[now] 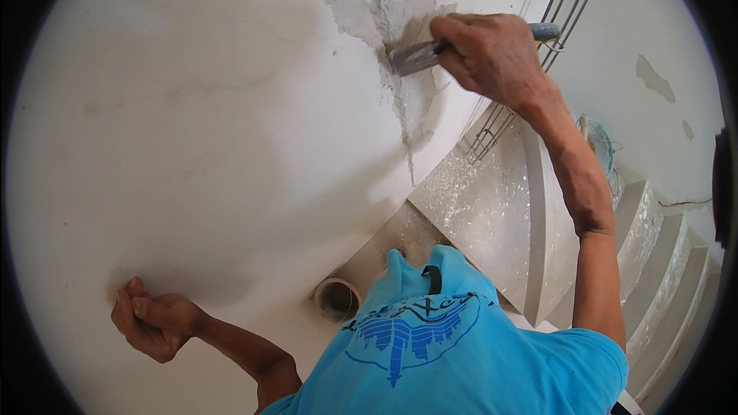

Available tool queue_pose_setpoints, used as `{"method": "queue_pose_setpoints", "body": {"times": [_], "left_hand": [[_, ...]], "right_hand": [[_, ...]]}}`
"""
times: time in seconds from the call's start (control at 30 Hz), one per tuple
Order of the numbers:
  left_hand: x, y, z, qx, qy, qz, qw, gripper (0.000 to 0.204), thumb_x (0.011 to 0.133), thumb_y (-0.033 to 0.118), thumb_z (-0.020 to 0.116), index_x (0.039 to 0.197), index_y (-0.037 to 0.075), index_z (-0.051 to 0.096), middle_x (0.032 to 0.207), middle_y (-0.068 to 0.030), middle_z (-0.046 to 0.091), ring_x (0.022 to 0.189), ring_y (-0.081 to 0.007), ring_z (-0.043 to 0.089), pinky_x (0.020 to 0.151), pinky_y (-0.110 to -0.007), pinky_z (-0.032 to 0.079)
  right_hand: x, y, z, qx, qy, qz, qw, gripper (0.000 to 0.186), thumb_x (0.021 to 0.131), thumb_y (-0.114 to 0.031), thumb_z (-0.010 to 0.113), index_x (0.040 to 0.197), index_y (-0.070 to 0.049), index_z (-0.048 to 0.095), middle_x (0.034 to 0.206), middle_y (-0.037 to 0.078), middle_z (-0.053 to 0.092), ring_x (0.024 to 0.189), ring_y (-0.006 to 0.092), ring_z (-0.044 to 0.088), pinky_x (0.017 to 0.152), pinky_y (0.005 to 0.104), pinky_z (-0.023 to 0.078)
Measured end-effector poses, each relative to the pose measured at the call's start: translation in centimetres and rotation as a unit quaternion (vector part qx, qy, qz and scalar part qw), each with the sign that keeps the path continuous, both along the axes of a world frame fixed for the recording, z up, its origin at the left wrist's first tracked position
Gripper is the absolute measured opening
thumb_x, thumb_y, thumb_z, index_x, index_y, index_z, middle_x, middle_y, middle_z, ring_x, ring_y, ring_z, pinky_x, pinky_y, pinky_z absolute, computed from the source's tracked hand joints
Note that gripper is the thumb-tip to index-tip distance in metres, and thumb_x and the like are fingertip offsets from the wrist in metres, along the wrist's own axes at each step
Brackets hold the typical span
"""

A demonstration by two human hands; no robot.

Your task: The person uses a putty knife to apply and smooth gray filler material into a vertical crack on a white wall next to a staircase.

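My right hand (496, 54) is wrapped round the dark handle of a scraper (419, 58), whose flat blade meets the white wall (207, 123). The blade rests at a rough grey patch (415, 8) where the paint is gone. From there a thin crack runs down the wall toward the floor. Lower on the left, my left hand (157, 321) is by the wall with its fingers curled in, and no object shows in it. Whether its knuckles touch the wall I cannot tell.
Pale stair steps (661, 269), speckled with white flakes, curve down the right side. A speckled landing (480, 207) lies below the wall. Thin metal rods (573, 8) stand beyond my right hand. A round open container (337, 300) and a bluish translucent container (598, 146) are nearby.
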State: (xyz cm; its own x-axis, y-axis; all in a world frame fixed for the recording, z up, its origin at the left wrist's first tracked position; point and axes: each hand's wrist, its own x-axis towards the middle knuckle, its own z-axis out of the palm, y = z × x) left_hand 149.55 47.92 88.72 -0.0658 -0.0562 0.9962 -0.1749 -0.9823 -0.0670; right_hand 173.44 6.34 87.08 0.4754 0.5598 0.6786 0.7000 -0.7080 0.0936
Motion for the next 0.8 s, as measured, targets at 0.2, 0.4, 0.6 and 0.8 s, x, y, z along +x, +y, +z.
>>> {"method": "queue_pose_setpoints", "body": {"times": [0.2, 0.4, 0.6, 0.8], "left_hand": [[0.9, -1.2, 0.3, -0.002, -0.014, 0.007, 1.0, 0.021, 0.093, 0.007, 0.062, 0.092, -0.013, 0.065, 0.082, -0.0183, 0.066, 0.067, -0.0246, 0.067, 0.062, -0.03, 0.059], [0.5, 0.0, 0.3, 0.036, -0.004, -0.005, 0.999, 0.022, 0.093, 0.006, 0.062, 0.093, -0.016, 0.064, 0.083, -0.0201, 0.065, 0.066, -0.0262, 0.066, 0.061, -0.031, 0.059], [1.6, -2.0, 0.8, 0.033, -0.015, -0.015, 0.999, 0.016, 0.091, -0.003, 0.055, 0.098, -0.014, 0.064, 0.072, -0.0146, 0.06, 0.06, -0.0187, 0.055, 0.051, -0.027, 0.048], [1.4, -1.8, 0.8, 0.034, -0.005, -0.008, 0.999, 0.016, 0.091, -0.002, 0.055, 0.098, -0.014, 0.064, 0.073, -0.015, 0.059, 0.06, -0.0195, 0.057, 0.052, -0.027, 0.049]], "right_hand": [[0.5, 1.1, -1.6, -0.011, 0.015, 0.008, 1.0, 0.008, 0.079, -0.013, 0.065, 0.087, -0.014, 0.066, 0.065, 0.002, 0.065, 0.054, 0.0198, 0.063, 0.047, 0.0332, 0.048], [0.0, 0.2, 0.1, -0.001, 0.016, -0.004, 1.0, 0.007, 0.079, -0.014, 0.065, 0.086, -0.014, 0.065, 0.063, 0.002, 0.064, 0.05, 0.0197, 0.061, 0.045, 0.0328, 0.046], [0.6, 0.8, -1.9, 0.008, -0.023, 0.04, 0.999, 0.011, 0.078, -0.013, 0.065, 0.089, -0.013, 0.067, 0.058, 0.002, 0.063, 0.048, 0.0182, 0.06, 0.043, 0.0328, 0.046], [0.8, 1.6, -2.0, -0.008, 0.007, 0.017, 1.0, 0.011, 0.078, -0.013, 0.065, 0.089, -0.014, 0.067, 0.063, 0.002, 0.065, 0.051, 0.0184, 0.062, 0.045, 0.0328, 0.047]]}}
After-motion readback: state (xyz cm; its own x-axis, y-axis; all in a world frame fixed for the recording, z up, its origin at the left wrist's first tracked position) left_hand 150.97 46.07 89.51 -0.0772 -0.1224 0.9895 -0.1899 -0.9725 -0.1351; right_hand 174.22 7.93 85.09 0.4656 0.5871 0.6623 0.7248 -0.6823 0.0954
